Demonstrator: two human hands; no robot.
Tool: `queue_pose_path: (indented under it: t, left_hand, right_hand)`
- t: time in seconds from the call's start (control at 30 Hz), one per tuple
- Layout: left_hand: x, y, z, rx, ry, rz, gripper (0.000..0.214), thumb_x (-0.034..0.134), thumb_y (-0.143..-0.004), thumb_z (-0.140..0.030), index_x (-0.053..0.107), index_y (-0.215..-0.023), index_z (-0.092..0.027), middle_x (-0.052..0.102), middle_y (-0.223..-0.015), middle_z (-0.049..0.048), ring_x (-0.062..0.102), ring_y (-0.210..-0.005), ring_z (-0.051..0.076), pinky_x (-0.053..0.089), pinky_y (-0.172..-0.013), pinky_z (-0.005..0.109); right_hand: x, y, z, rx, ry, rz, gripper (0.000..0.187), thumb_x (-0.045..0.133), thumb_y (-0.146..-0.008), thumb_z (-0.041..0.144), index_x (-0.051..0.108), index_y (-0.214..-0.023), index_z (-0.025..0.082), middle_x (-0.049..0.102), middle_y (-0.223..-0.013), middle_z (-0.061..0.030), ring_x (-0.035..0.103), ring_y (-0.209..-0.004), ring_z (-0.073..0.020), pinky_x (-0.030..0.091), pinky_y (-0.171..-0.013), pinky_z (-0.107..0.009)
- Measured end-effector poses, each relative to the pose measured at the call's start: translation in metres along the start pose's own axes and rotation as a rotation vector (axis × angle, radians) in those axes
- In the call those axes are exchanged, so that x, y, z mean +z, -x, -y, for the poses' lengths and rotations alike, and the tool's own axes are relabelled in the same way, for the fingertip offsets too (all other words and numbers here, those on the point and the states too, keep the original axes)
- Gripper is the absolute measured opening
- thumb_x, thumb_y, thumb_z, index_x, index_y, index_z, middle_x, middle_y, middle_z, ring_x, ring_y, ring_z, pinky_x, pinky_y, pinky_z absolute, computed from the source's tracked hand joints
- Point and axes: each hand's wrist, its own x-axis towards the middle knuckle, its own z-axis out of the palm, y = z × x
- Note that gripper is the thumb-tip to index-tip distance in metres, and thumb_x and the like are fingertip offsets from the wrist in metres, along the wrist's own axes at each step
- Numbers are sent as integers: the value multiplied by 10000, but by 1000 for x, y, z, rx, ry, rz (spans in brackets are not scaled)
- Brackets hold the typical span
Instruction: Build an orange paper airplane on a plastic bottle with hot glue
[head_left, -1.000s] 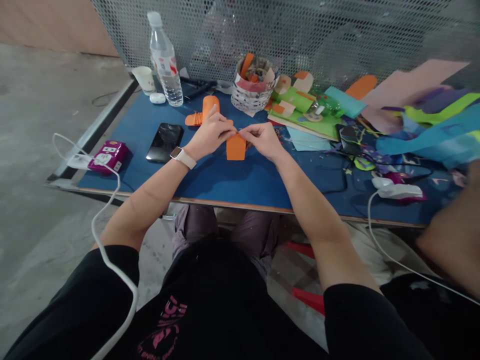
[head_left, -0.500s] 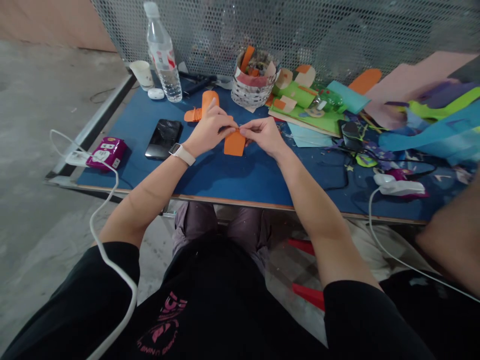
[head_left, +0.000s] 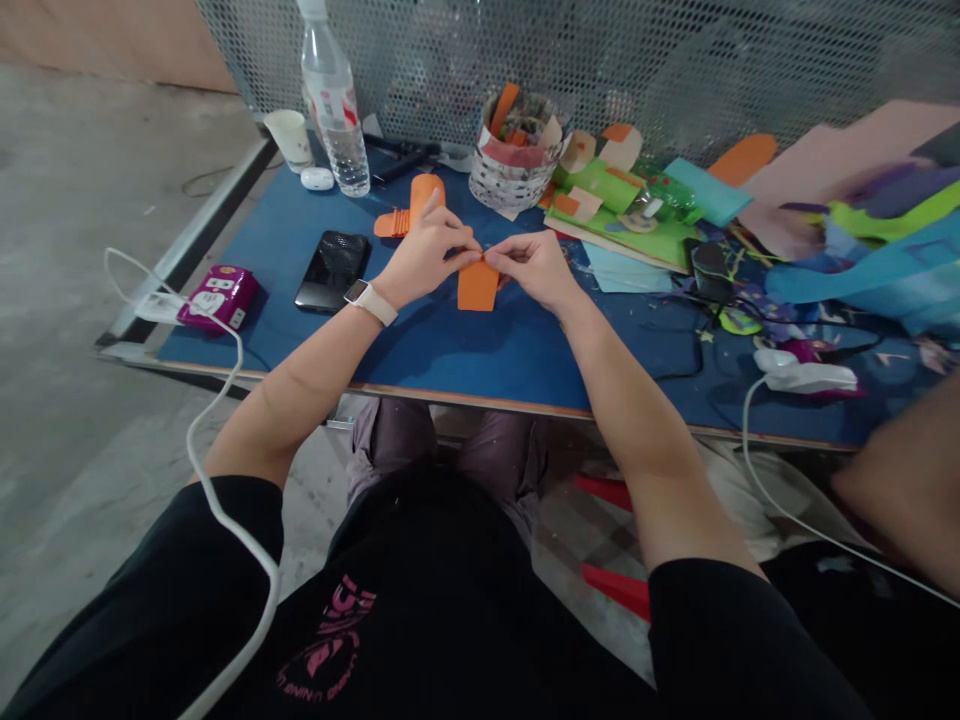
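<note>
Between my hands is a small piece of orange paper [head_left: 477, 288], its lower part hanging toward me. My left hand [head_left: 435, 247] pinches its upper left edge between thumb and fingertips. Opposite it, my right hand [head_left: 534, 268] pinches the upper right edge; the fingertips of both hands almost meet. Just beyond my left hand lies a rolled orange paper shape [head_left: 426, 196] with a pleated orange strip [head_left: 393, 223] on its left side, partly hidden by my fingers.
A black phone [head_left: 332, 270] and a purple power socket [head_left: 222, 298] lie left. At the back stand a water bottle [head_left: 337, 110], a paper cup [head_left: 289, 138] and a woven basket [head_left: 514, 165]. Coloured paper [head_left: 817, 180] and scraps crowd the right, where another person's arm [head_left: 904, 480] shows.
The whole view has shifted slightly, so the table things appear a little further right. Both hands keep their pinch on the orange paper, with the fingers barely moved.
</note>
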Motion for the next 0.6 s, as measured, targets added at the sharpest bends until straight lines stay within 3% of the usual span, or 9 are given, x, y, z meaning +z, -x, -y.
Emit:
queue_pose_path:
  t: [0.23,0.43,0.6]
  left_hand:
    - [3,2,3,21,11,-4,121,806,-1097,-322,916,-1065,-284,866,-1235,97,820,-1378,396,343,-1539,788]
    - [3,3,-1,28,24,-17,119,805,-1102,-298,923,-1095,-282,877,-1176,96,818,-1385,414,269,-1538,862]
    - [2,3,-7,-12,43,-18,123,814,-1103,-293,935,-1090,-312,893,-1116,51,831,-1368,378,182,-1584,820]
  right_hand:
    - [-1,-1,-2,13,-21,-28,596,1112,-793,799,887,-996,285,908,-941,-96,867,-836,-329,819,-836,-563]
    - [-3,-3,-7,-15,-16,-34,625,1125,-737,823,903,-987,295,915,-916,-79,846,-764,-309,822,-793,-547]
    - [-2,-6,-13,-35,-47,-36,548,1142,-751,741,917,-964,290,906,-891,-73,826,-711,-296,819,-778,-567]
